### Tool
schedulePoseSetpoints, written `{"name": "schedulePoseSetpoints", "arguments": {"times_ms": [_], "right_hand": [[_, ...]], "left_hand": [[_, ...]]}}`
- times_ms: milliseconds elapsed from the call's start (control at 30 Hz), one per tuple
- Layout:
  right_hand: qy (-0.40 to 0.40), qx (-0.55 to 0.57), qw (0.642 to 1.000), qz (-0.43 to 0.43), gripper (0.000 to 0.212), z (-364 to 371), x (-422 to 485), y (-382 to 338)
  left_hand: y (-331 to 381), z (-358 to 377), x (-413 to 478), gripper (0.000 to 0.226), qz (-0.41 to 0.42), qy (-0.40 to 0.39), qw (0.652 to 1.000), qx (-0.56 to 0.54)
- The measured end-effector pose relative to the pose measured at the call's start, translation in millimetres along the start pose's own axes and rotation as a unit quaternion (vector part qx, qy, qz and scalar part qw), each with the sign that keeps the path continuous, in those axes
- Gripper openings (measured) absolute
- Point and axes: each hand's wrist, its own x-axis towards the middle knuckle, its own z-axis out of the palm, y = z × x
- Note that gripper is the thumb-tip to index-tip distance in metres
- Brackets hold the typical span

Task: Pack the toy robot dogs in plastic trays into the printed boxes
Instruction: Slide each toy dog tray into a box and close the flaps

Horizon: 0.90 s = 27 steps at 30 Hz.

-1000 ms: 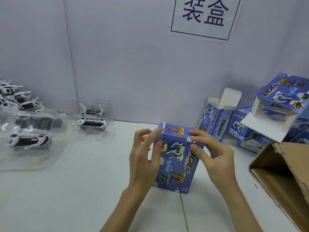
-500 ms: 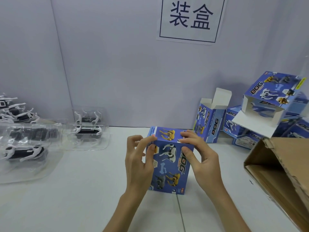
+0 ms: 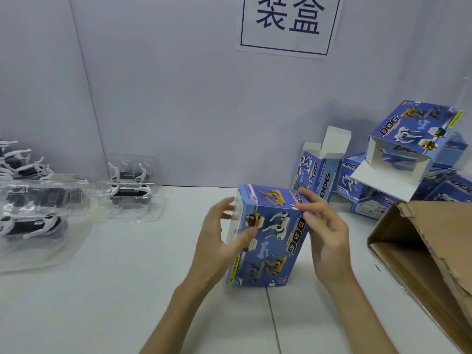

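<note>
A closed blue printed DOG box (image 3: 268,238) stands upright on the white table, tilted a little. My left hand (image 3: 219,241) holds its left side, thumb on the front face and fingers behind. My right hand (image 3: 324,231) grips its upper right corner with curled fingers. Toy robot dogs in clear plastic trays (image 3: 130,190) lie at the left, with more trays (image 3: 33,221) nearer the table's left edge.
An open-topped printed box (image 3: 319,169) stands behind the held one. Several more printed boxes (image 3: 413,149) are piled at the back right. A brown cardboard carton (image 3: 434,256) lies open at the right. A paper sign (image 3: 288,24) hangs on the wall.
The box has turned slightly so that its left side faces me more. My left hand has shifted from the front face to the left side; my right hand stays on the upper right corner.
</note>
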Motion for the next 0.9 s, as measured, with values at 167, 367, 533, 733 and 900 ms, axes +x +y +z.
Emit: {"name": "schedulePoseSetpoints", "arguments": {"times_ms": [167,367,533,733,900], "right_hand": [[0.001,0.154,0.983,0.097,0.042,-25,8,-6],[0.071,0.062,0.969,0.227,0.041,-28,15,7],[0.009,-0.057,0.913,0.404,0.070,-36,15,14],[0.002,-0.048,0.899,0.435,0.068,-46,14,12],[-0.036,-0.033,0.912,0.408,0.056,-51,12,1]], "left_hand": [[7,13,-5,0.078,0.035,-0.008,0.998,0.047],[11,24,-13,0.091,0.289,0.063,0.911,0.288],[3,32,-18,0.101,0.289,0.045,0.901,0.320],[-1,30,-18,0.094,0.290,-0.035,0.921,0.258],[-2,24,-14,0.093,0.273,-0.033,0.929,0.249]]}}
